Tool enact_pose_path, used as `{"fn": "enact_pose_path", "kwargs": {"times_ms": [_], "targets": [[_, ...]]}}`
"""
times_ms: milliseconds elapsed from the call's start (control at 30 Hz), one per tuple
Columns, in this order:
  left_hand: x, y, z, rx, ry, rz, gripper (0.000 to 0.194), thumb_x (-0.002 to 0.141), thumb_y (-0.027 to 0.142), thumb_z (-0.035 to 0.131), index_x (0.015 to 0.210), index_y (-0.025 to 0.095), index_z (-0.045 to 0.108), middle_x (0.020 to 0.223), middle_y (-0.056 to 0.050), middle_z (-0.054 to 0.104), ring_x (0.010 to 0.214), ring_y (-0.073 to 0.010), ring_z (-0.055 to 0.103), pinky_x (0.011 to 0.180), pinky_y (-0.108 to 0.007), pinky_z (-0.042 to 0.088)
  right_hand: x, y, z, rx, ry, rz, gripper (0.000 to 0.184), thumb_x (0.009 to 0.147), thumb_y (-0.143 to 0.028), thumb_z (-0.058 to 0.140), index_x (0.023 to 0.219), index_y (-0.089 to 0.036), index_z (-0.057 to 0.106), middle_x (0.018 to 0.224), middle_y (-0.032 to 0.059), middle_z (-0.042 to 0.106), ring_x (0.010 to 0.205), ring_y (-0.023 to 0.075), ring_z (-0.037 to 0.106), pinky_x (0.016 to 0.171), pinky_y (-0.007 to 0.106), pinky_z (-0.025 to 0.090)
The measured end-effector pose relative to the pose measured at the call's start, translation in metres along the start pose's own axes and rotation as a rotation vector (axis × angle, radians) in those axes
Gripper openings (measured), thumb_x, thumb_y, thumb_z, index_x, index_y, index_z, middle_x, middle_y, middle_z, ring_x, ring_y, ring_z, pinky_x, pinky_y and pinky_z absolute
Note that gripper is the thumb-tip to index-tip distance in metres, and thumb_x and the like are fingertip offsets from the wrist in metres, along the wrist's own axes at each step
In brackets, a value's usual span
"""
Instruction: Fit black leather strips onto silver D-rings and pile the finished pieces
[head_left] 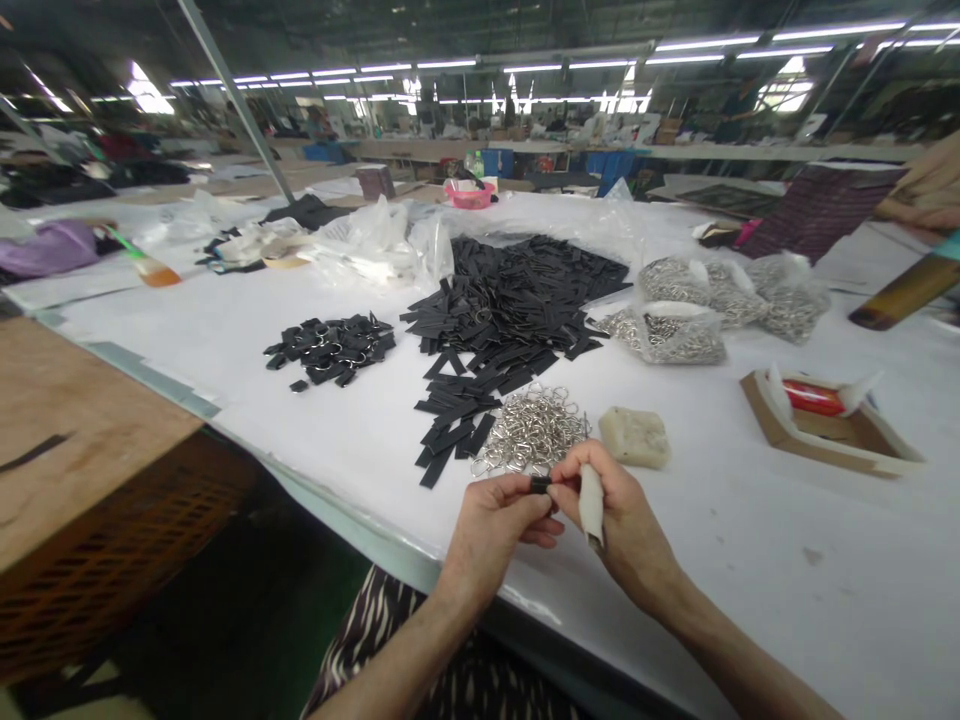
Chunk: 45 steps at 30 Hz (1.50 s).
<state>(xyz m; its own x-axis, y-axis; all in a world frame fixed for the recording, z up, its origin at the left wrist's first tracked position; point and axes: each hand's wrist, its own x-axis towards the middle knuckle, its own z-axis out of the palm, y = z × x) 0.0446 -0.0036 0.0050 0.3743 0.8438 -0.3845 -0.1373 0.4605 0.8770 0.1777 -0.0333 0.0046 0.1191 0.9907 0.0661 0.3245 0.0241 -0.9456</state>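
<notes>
Between my two hands, over the front of the white table, is a small folded black strip (540, 484). My left hand (501, 518) pinches it from the left. The fingers of my right hand (609, 500) close on its other side, and a pale wrapped tool handle (592, 505) is tucked in the same hand. Whether a ring sits in the fold is hidden by my fingers. Just beyond lies a heap of silver metal rings (536, 430). Loose black strips (454, 425) spread from a big pile (525, 290). Finished-looking black loops with rings (330, 348) lie left.
A yellowish block (634, 437) sits right of the rings. Farther right is a cardboard tray (832, 440) with a red item. Plastic bags of metal rings (667, 332) stand behind. A wooden board (82, 430) and orange crate (112, 560) are at the left. Another person's arm (926, 185) shows far right.
</notes>
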Motion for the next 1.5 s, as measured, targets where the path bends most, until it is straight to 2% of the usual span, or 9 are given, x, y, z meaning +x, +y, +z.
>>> {"fn": "enact_pose_path", "kwargs": {"times_ms": [433, 833, 1200, 1500], "targets": [[0.0005, -0.0011, -0.0007, -0.014, -0.014, -0.013, 0.011, 0.066, 0.022, 0.065, 0.065, 0.011, 0.062, 0.062, -0.006, 0.067, 0.056, -0.0158, 0.064, 0.054, -0.025, 0.052, 0.0008, -0.0009, -0.0007, -0.022, -0.028, 0.005, 0.01, 0.077, -0.019, 0.053, 0.077, -0.021, 0.043, 0.066, -0.0035, 0.051, 0.057, 0.0113, 0.045, 0.053, 0.023, 0.036], [0.0016, -0.0056, -0.0001, -0.118, 0.04, -0.038, 0.014, 0.063, 0.019, 0.069, 0.064, 0.013, 0.056, 0.059, -0.004, 0.067, 0.052, -0.0162, 0.064, 0.049, -0.024, 0.052, 0.0006, -0.0041, -0.0009, -0.02, -0.015, 0.045, 0.009, 0.077, -0.019, 0.053, 0.075, -0.021, 0.045, 0.065, -0.0029, 0.052, 0.058, 0.0119, 0.046, 0.054, 0.023, 0.037], [0.0025, -0.0069, -0.0019, -0.113, 0.081, -0.041, 0.012, 0.064, 0.016, 0.067, 0.066, 0.013, 0.055, 0.058, -0.003, 0.066, 0.05, -0.0163, 0.064, 0.048, -0.023, 0.051, -0.0001, -0.0028, 0.0008, -0.014, -0.023, 0.063, 0.007, 0.078, -0.019, 0.053, 0.076, -0.021, 0.046, 0.067, -0.0035, 0.051, 0.057, 0.0109, 0.044, 0.053, 0.022, 0.036], [0.0038, -0.0068, -0.0026, -0.088, 0.039, -0.038, 0.009, 0.067, 0.017, 0.065, 0.066, 0.01, 0.06, 0.06, -0.004, 0.066, 0.049, -0.0134, 0.062, 0.049, -0.022, 0.051, 0.0, 0.0006, 0.0012, -0.022, -0.028, 0.046, 0.008, 0.079, -0.018, 0.052, 0.075, -0.021, 0.045, 0.066, -0.0036, 0.051, 0.059, 0.0114, 0.045, 0.054, 0.023, 0.036]]}}
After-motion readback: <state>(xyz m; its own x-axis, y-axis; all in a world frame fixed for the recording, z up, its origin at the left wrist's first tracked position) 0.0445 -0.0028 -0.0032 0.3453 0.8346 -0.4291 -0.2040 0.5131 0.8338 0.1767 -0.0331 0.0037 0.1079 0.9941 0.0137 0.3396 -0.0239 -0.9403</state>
